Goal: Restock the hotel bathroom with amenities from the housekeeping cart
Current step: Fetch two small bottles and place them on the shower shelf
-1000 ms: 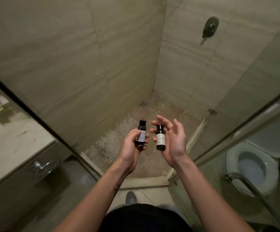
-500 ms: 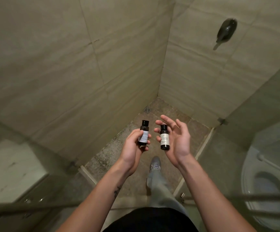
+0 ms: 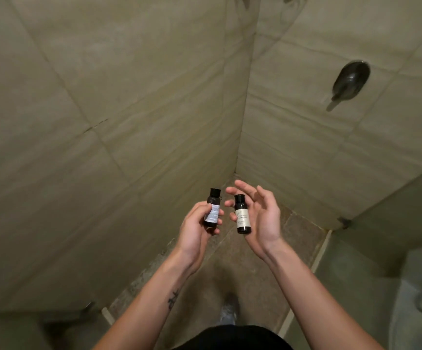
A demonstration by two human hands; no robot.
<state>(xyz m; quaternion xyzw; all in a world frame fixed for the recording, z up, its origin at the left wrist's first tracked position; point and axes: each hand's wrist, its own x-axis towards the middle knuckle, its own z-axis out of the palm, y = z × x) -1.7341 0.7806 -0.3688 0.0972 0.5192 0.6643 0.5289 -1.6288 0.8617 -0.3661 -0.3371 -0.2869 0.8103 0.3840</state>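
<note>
I stand in a tiled shower stall with both hands raised in front of me. My left hand [image 3: 194, 231] grips a small dark bottle [image 3: 213, 208] with a black cap and a white printed label, thumb on its front. My right hand [image 3: 265, 218] holds a second small dark bottle [image 3: 242, 214] with a cream label, upright against the palm. Its upper fingers are spread and its lower fingers curl round the bottle. The two bottles are close together but apart.
Beige tiled walls meet in a corner ahead. A dark shower valve handle [image 3: 351, 80] sits on the right wall. The brown stone shower floor [image 3: 298, 231] lies below, with a glass panel [image 3: 394, 223] on the right and my shoe [image 3: 228, 309] beneath.
I have stepped from the bathroom into the shower stall; the vanity and toilet slid out of view and the walls came closer. Both hands keep the same hold on the bottles.
</note>
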